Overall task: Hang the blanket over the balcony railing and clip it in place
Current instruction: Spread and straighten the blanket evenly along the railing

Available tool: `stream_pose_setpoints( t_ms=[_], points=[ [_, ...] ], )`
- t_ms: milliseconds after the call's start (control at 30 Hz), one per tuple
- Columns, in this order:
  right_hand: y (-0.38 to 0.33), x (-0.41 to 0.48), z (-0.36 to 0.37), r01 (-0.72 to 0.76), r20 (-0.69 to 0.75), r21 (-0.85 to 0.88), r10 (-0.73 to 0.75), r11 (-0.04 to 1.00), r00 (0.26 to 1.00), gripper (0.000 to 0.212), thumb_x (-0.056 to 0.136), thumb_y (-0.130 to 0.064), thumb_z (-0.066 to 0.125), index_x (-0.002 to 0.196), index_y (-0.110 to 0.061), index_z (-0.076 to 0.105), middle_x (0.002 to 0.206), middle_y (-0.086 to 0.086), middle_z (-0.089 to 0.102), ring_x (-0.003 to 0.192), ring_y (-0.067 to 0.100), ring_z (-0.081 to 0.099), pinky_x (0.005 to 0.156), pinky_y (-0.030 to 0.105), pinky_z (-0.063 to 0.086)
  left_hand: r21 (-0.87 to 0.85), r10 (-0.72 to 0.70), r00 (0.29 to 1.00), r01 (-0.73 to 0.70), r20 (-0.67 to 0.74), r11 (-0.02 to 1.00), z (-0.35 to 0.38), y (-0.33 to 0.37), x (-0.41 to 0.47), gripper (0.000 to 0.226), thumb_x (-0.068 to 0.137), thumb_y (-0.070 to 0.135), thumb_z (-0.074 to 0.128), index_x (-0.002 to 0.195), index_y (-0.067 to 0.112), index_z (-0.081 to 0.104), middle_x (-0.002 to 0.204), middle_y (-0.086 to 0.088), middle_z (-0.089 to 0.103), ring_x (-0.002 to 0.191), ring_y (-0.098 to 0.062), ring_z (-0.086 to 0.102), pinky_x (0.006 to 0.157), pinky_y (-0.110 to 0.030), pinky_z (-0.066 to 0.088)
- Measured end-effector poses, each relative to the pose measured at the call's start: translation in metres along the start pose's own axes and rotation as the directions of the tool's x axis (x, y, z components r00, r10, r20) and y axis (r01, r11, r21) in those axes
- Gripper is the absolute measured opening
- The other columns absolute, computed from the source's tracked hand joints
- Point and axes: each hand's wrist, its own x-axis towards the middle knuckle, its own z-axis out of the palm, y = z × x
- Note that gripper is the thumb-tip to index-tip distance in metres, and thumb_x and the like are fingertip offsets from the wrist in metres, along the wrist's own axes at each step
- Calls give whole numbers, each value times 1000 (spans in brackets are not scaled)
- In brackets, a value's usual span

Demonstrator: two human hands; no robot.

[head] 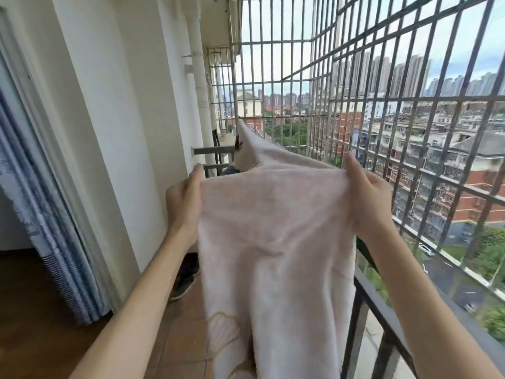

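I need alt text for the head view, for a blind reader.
The left hand and right hand grip the top edge of a pale pink blanket beside the dark railing at right. A metal grille and city lie beyond.

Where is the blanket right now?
In the head view the blanket hangs centre frame, its top edge gripped by the left hand and right hand, just left of the dark railing.

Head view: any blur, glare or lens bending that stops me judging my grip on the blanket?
Head view: even daylight, no glare; blanket, left hand and right hand read clearly, each gripping its top edge. Head view, upper right: grille bars slightly smeared and bowed by the wide lens.
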Motion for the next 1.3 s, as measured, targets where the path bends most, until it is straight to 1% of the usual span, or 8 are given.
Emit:
stream_pose_setpoints(
  t_ms=[167,333,533,700,867,1000,1167,1300],
  points=[
    [38,-31,-10,1,101,-7,0,1000,995,76,76,-62,69,76,12,54,64,23,49,59,24,45,60,37,38,3,203,975,-204,91,979,-28,-17,-34,53,95,28,59,55,9,31,61,-6,26,61,-19,28,58,-33,23],
    [98,-53,7,-111,249,-299,190,948,950,89,71,-72,56,79,16,54,62,19,45,58,21,42,61,32,33,348,-64,951,-48,302,936,-9,-104,-58,52,100,34,48,50,22,43,52,-2,42,54,-16,42,58,-32,32],
    [96,-66,16,-78,308,-262,160,962,938,81,87,-75,37,63,2,44,55,13,34,46,24,33,48,27,31,237,-122,937,43,328,971,15,-96,-84,65,99,61,28,61,10,45,59,-7,40,54,-14,44,58,-34,34],
    [107,-76,-1,70,452,-225,40,972,891,49,77,-62,67,110,-26,63,101,-3,71,93,14,69,77,35,59,160,54,877,-146,477,976,2,-94,-96,48,78,70,59,101,28,64,90,17,73,85,2,68,72,-27,55],
    [98,-52,-20,318,427,-639,-21,701,904,21,80,-19,78,68,-22,62,59,-9,63,53,8,57,50,22,42,410,209,900,-367,382,835,-26,-82,-69,41,70,45,84,57,21,54,47,9,56,46,1,46,47,-25,39],
    [67,-25,-37,423,245,-665,-355,615,902,30,67,15,54,72,-8,73,50,-9,55,46,4,44,40,12,33,502,262,893,-427,367,752,-55,-55,-18,35,70,28,87,66,0,66,56,-9,62,55,2,38,47,-13,32],
    [105,-53,-22,332,198,-615,-268,715,943,20,82,7,58,80,-9,71,64,4,69,61,21,66,53,37,53,606,314,872,-487,375,629,-49,-80,-41,31,80,31,79,77,4,64,61,-14,65,56,-28,59,54,-34,45],
    [128,-66,-12,230,285,-642,-50,731,957,32,86,-19,70,58,-21,56,56,-2,60,55,20,57,49,30,38,551,101,909,-330,404,766,-31,-111,-72,48,77,48,75,99,6,66,85,-9,70,79,-27,68,71,-43,56]
  ],
)
